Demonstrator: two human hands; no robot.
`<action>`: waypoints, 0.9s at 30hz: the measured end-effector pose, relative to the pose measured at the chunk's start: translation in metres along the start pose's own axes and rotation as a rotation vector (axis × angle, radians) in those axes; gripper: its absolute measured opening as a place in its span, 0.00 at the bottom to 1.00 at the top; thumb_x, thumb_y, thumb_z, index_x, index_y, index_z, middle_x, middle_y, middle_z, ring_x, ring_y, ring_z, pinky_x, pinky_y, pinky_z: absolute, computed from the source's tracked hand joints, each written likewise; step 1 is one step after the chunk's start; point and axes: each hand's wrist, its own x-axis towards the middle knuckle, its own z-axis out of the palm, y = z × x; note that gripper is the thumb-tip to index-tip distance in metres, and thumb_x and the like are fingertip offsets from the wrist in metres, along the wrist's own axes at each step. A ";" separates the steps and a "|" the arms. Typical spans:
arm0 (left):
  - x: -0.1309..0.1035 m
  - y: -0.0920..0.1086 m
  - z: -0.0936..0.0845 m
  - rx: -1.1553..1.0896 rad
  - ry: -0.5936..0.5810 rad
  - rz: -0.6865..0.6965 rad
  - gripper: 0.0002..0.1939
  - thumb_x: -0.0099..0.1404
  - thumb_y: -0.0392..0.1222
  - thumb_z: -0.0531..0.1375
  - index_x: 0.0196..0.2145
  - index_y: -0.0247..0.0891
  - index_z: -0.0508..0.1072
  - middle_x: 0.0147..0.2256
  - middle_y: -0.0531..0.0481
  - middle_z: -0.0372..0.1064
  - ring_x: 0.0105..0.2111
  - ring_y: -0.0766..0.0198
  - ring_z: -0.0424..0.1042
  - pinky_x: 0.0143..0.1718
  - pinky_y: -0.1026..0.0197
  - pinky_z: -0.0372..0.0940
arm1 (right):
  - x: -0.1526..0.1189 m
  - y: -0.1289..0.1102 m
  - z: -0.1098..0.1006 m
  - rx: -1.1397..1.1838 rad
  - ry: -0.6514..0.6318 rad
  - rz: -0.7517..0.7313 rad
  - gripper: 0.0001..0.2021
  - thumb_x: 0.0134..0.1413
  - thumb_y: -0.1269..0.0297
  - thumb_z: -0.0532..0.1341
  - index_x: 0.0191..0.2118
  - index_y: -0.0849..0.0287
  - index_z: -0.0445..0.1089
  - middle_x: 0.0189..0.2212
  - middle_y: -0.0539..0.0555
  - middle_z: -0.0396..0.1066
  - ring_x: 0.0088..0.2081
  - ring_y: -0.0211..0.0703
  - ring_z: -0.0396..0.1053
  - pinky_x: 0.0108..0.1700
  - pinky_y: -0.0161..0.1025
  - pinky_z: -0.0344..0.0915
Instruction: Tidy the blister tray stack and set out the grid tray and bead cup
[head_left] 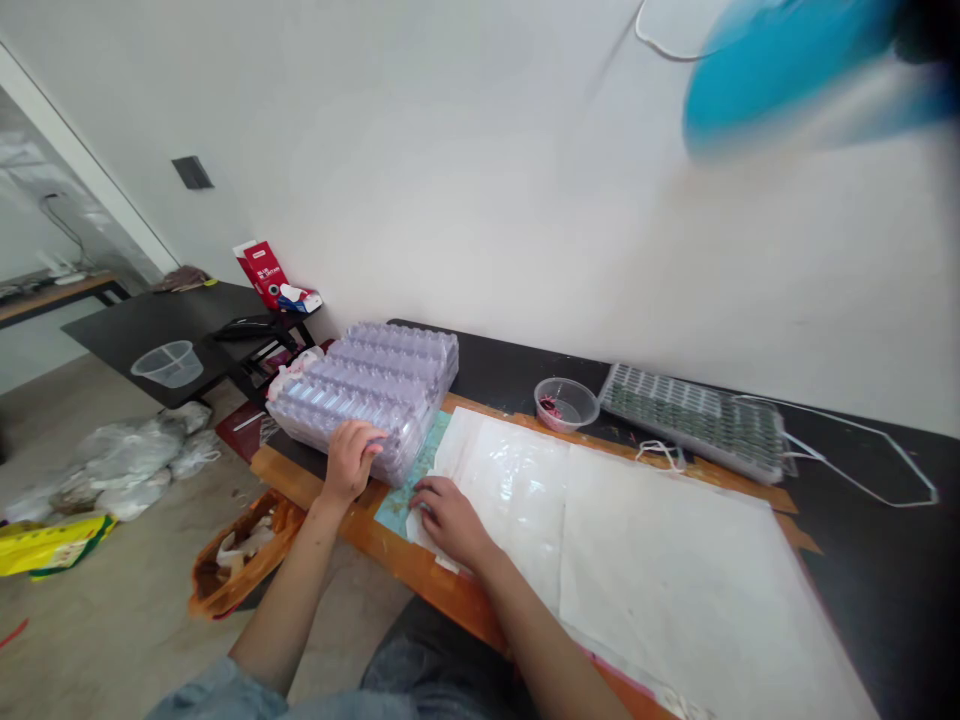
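My left hand [351, 462] is at the near side of a stack of clear plastic trays [367, 375] with moulded rows of cups. Its fingers are curled, thumb and forefinger close to each other, and I cannot make out what is between them. My right hand [450, 518] rests with bent, slightly parted fingers at the left end of a white sheet [510, 480], with nothing visible in it. Beneath the sheet's left end, a teal patterned mat [397, 505] shows between the two hands.
A round clear bowl [574, 404] with small red bits stands behind the sheet. Beside it lies a filled tray [697, 420] with white cord. An orange bag [244, 555] sits on the floor at left. A blurred blue object [780, 75] hangs upper right.
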 end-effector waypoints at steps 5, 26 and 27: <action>-0.003 -0.001 0.000 0.019 -0.020 0.039 0.23 0.74 0.53 0.44 0.40 0.37 0.73 0.35 0.43 0.71 0.39 0.55 0.69 0.43 0.54 0.61 | 0.000 0.000 0.000 -0.001 0.003 -0.002 0.16 0.51 0.81 0.58 0.42 0.57 0.74 0.48 0.56 0.70 0.51 0.46 0.66 0.56 0.45 0.64; 0.059 0.004 -0.012 0.046 0.201 0.014 0.22 0.74 0.53 0.43 0.33 0.40 0.69 0.31 0.45 0.71 0.33 0.57 0.69 0.39 0.54 0.61 | 0.023 -0.035 -0.011 -0.222 0.339 -0.259 0.31 0.60 0.75 0.51 0.68 0.59 0.48 0.63 0.63 0.57 0.67 0.50 0.49 0.66 0.55 0.56; 0.058 0.004 -0.012 0.049 0.199 0.024 0.22 0.74 0.53 0.43 0.34 0.40 0.69 0.31 0.45 0.71 0.33 0.58 0.69 0.39 0.54 0.61 | 0.032 -0.042 -0.012 -0.226 0.343 -0.280 0.30 0.61 0.73 0.51 0.69 0.59 0.48 0.63 0.63 0.57 0.68 0.50 0.48 0.66 0.55 0.55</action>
